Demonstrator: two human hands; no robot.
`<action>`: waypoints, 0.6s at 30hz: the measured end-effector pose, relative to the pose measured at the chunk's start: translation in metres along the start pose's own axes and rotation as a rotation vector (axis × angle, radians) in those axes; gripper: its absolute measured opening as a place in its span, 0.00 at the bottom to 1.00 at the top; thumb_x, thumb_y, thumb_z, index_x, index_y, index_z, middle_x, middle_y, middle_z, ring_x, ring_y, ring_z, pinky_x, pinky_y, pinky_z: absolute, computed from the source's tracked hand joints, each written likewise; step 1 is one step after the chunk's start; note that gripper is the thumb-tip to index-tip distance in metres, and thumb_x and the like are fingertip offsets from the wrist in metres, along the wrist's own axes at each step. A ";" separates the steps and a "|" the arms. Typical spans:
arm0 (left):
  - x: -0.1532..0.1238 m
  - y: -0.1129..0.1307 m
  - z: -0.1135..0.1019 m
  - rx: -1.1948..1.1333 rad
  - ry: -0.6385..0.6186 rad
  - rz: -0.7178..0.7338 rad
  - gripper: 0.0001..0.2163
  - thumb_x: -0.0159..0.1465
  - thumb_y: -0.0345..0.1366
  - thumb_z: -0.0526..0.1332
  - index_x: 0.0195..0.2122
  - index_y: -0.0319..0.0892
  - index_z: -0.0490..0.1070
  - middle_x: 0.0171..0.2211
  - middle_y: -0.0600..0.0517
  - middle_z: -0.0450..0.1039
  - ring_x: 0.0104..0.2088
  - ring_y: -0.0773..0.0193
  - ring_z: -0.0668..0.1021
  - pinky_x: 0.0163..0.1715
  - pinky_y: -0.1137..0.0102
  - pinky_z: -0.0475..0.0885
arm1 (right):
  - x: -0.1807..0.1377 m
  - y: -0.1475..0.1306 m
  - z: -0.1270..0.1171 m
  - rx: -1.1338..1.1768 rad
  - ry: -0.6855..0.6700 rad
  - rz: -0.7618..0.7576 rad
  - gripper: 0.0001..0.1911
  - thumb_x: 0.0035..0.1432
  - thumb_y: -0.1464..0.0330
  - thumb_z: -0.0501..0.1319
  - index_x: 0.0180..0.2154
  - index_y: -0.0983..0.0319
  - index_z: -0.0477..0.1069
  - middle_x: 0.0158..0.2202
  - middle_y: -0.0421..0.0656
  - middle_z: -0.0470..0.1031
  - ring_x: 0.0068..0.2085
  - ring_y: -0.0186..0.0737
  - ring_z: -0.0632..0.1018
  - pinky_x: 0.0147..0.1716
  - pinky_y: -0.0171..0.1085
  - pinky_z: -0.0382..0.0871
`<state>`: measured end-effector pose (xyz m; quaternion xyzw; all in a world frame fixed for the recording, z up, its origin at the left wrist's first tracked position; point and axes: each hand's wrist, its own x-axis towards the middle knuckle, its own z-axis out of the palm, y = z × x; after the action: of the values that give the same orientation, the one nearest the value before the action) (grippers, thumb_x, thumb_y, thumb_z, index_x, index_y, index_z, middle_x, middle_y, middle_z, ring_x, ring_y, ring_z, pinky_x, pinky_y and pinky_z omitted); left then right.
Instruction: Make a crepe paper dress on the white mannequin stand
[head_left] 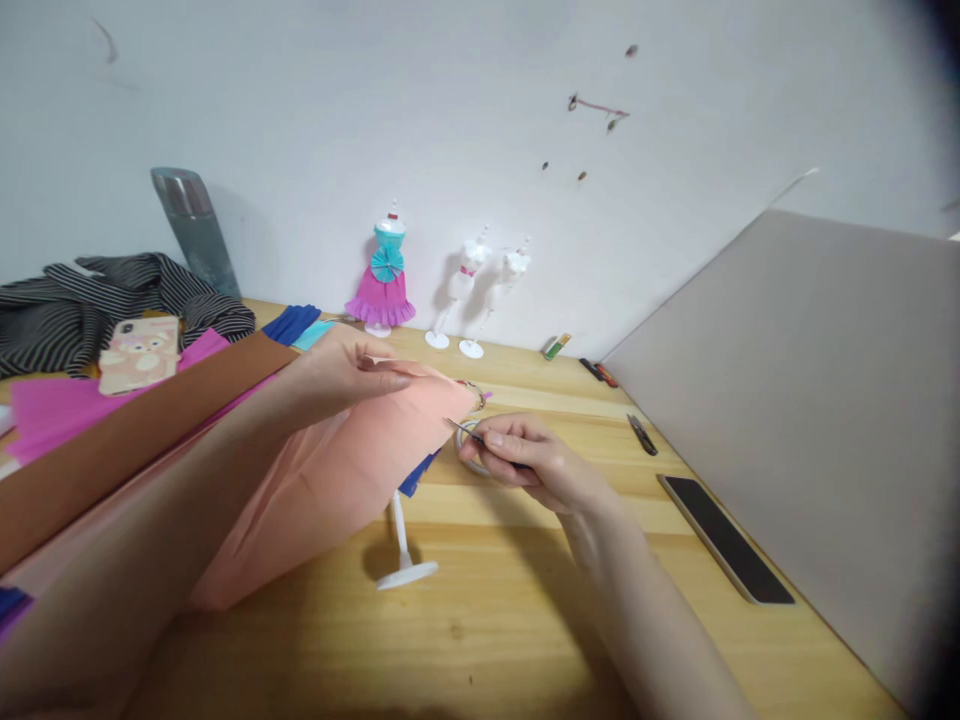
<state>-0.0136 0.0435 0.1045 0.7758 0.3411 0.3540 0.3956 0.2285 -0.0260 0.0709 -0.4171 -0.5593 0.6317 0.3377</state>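
My left hand point(349, 362) is closed on the upper edge of a large peach crepe paper sheet point(375, 440), thumb and fingers pinching it. The sheet hangs down to the left above the table. My right hand point(529, 455) is closed round what looks like a pair of small scissors point(466, 430). Their thin pointed tip is at the sheet's right edge; the handles are mostly hidden in my fingers. Behind the sheet stands a white doll stand point(401, 545), its upper part covered, with a bit of dark blue paper point(418, 475) showing. A white tape roll point(471, 462) lies just behind my right hand.
A mannequin in a turquoise and purple dress point(384, 275) and two white mannequins point(463, 280) stand by the wall. At right lie a black phone-like slab point(724, 540) and a utility knife point(642, 434). Brown paper point(150, 440), a bear-patterned phone point(140, 355), striped cloth point(150, 285) and a bottle point(193, 225) are left.
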 end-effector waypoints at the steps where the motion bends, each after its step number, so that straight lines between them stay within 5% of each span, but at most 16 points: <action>1: 0.000 -0.002 0.000 0.010 0.000 -0.002 0.09 0.53 0.39 0.63 0.20 0.39 0.74 0.17 0.56 0.68 0.22 0.69 0.68 0.21 0.75 0.63 | 0.000 0.000 0.001 -0.003 0.007 -0.001 0.20 0.51 0.55 0.63 0.31 0.69 0.74 0.13 0.32 0.54 0.17 0.26 0.50 0.19 0.35 0.36; 7: -0.001 -0.005 0.000 0.034 -0.013 -0.010 0.09 0.53 0.39 0.64 0.28 0.40 0.79 0.20 0.56 0.70 0.23 0.70 0.69 0.24 0.75 0.64 | 0.003 0.000 0.004 -0.041 0.038 0.001 0.20 0.51 0.55 0.63 0.29 0.68 0.72 0.13 0.32 0.54 0.18 0.27 0.51 0.19 0.35 0.36; 18: 0.000 -0.007 0.004 0.038 -0.037 -0.012 0.09 0.53 0.39 0.63 0.26 0.38 0.78 0.20 0.55 0.71 0.23 0.68 0.70 0.23 0.75 0.63 | 0.006 0.007 0.007 -0.079 0.037 -0.025 0.20 0.53 0.53 0.62 0.27 0.65 0.69 0.16 0.33 0.55 0.19 0.28 0.51 0.20 0.35 0.37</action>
<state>-0.0116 0.0451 0.0969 0.7875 0.3450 0.3310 0.3890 0.2199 -0.0247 0.0637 -0.4346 -0.5829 0.5970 0.3391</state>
